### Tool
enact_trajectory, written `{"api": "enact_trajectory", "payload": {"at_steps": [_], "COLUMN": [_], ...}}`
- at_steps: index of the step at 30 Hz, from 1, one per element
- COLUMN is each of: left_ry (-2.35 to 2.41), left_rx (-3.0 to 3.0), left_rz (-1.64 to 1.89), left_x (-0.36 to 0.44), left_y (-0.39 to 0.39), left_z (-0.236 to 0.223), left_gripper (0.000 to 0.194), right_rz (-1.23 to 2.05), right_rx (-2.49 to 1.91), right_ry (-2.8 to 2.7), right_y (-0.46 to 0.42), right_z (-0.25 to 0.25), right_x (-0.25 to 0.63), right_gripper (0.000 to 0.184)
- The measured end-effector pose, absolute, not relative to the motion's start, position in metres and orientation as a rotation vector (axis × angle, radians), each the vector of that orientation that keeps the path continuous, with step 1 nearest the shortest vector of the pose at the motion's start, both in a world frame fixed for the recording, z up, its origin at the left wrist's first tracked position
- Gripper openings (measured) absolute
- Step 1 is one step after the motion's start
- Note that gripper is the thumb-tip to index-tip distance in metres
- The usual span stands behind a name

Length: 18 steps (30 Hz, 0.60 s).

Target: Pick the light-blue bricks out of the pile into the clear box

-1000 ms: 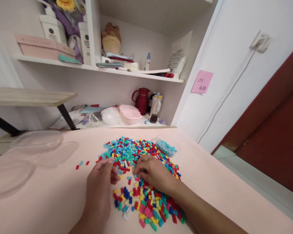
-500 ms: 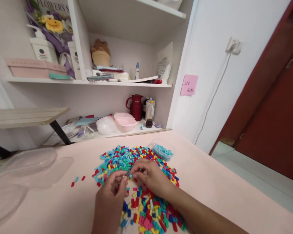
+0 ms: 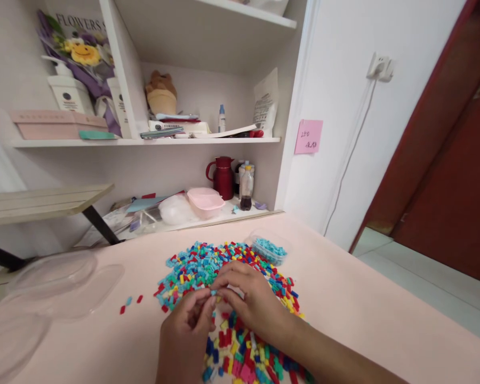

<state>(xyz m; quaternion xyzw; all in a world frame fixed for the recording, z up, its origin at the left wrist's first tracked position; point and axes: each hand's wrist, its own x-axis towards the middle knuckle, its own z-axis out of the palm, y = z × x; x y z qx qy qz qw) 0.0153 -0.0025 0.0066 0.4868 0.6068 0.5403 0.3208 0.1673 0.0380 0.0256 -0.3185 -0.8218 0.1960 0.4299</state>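
The person's left hand (image 3: 189,321) and right hand (image 3: 251,300) are meeting over the middle of the table (image 3: 344,314), and their fingertips are pinching a tiny blue piece (image 3: 213,292) between them. Both thumbs and forefingers are closing in on it from either side; I can't tell whether the curled fingers are hiding anything else.

Just behind the hands, a big heap of coloured bricks (image 3: 198,261) is spreading over the pale pink top, with blues, reds, yellows and greens all mixing. A nearer cluster of bricks (image 3: 240,346) is lying below the right hand, partly disappearing under its wrist. At the heap's far right edge, a clear tub (image 3: 278,260) is holding light blue pieces (image 3: 269,247).

Over to the left, three loose bricks (image 3: 128,301) are sitting apart from the heap, two red and one blue, and clear plastic lids (image 3: 86,293) are lying beyond them. On the low shelf (image 3: 228,213) behind, a pink box (image 3: 205,201) is standing near a dark red jug (image 3: 224,178) and a bottle (image 3: 246,189) that is holding some dark liquid.
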Motion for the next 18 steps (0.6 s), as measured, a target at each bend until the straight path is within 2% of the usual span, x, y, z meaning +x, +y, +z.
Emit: {"api": "enact_trajectory", "payload": {"at_steps": [9,18], "left_ry": [1.656,1.680], "left_rx": [1.273,1.434], "left_rz": [1.393,1.244], "left_x": [0.013,0.003], "left_y": [-0.002,0.002], "left_z": [0.009,0.001], "left_gripper": [0.035,0.046], "right_rz": [0.583,0.462], "right_rx": [-0.744,-0.894], "right_ry": [-2.024,-2.029], "right_y": [0.041,0.050], "right_z": [0.020,0.020], "right_x": [0.165,0.168], "right_gripper": [0.020,0.014]}}
